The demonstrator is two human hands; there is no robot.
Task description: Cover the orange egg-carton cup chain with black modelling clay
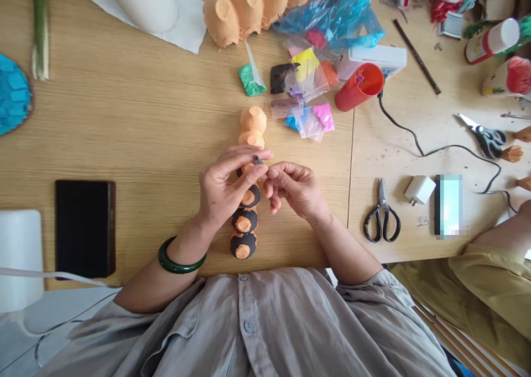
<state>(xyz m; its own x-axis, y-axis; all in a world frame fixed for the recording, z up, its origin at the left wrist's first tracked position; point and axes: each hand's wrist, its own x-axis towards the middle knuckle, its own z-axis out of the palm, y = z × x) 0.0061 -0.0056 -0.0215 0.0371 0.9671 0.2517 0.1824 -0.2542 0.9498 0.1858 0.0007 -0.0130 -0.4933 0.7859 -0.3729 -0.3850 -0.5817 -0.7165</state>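
A strip of orange-painted egg-carton cups point(244, 221) lies lengthwise before me. Its nearer cups have black clay around their sides and bare orange tops; the far cups are plain orange. Above the strip, my left hand point(226, 186) pinches a small piece of black clay point(258, 160) between thumb and fingers. My right hand point(296, 189) has its thumb and index finger pressed together at the left thumb's tip. Whatever lies between those right fingertips is hidden. Beyond the strip are small bags of coloured clay point(305, 73), including black, yellow and pink.
Black-handled scissors point(382, 211), a white charger point(420, 190) and a lit phone point(448, 205) lie to the right. A red cup point(359, 87) stands beside a power strip point(373, 59). A black tablet-like device point(84, 228) is at left. Another person's arm point(506, 226) rests at far right.
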